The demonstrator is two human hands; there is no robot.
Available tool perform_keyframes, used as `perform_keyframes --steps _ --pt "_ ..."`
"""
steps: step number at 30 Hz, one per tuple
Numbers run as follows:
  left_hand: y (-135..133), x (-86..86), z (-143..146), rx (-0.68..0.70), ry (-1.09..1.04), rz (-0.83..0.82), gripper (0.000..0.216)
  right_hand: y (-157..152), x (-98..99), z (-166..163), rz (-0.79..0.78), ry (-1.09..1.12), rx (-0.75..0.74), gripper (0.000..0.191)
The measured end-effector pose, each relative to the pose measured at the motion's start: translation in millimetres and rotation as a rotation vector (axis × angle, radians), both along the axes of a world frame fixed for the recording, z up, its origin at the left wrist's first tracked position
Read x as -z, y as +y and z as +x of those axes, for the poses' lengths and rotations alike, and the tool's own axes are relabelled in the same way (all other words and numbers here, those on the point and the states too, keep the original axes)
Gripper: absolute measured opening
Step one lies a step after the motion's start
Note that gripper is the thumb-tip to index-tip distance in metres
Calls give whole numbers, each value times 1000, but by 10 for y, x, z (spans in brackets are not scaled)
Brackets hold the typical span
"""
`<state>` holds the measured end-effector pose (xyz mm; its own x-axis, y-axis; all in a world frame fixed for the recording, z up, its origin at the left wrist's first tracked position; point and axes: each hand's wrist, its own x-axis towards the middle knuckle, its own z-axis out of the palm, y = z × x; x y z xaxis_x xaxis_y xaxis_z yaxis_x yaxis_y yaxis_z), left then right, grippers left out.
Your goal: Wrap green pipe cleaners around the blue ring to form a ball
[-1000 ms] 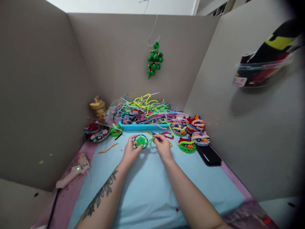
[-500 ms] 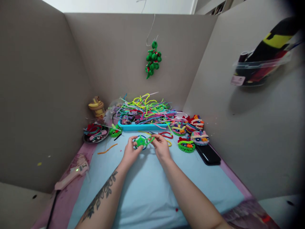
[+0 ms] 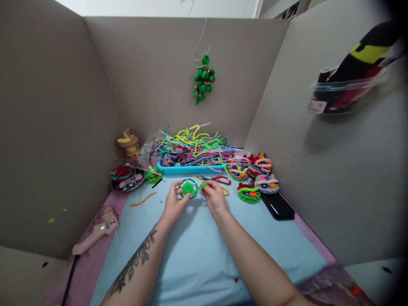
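Observation:
Between my hands is a round pipe-cleaner piece (image 3: 188,187), green in the middle with a dark blue ring around it. My left hand (image 3: 174,199) grips its left and lower edge between thumb and fingers. A loose green pipe-cleaner end (image 3: 201,187) runs from the piece to the right, and my right hand (image 3: 214,195) pinches it with thumb and fingertips. Red-handled scissors (image 3: 225,180) lie on the cloth just behind my right hand, beside a yellow pipe cleaner (image 3: 226,191) partly hidden by it.
A blue tray (image 3: 191,170) heaped with coloured pipe cleaners stands at the back. Several finished fuzzy pieces (image 3: 249,194) and a black phone (image 3: 278,207) lie right. At left are a metal bowl (image 3: 140,183), an orange pipe cleaner (image 3: 143,199) and a pink glue gun (image 3: 95,236).
The loose green end, bent in a loop before, now looks straighter between the piece and my right fingers. Both hands stay almost in place.

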<state>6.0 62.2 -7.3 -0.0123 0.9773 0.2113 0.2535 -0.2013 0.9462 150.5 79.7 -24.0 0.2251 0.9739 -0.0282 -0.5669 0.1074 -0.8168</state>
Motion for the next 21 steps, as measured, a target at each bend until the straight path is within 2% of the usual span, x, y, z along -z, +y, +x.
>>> perform_keyframes --steps 5,11,15,21 --pt "-25 -35 13 42 -57 -15 44 23 60 31 -67 -154 -121 16" --pt "-5 -6 2 31 -137 -6 48 8 53 38 3 -383 -220 16" --pt "1 25 -1 -27 -106 70 44 -26 15 18 -19 -312 -307 18" --pt "-13 100 -10 -103 102 206 39 -74 25 -54 -61 -183 -401 32"
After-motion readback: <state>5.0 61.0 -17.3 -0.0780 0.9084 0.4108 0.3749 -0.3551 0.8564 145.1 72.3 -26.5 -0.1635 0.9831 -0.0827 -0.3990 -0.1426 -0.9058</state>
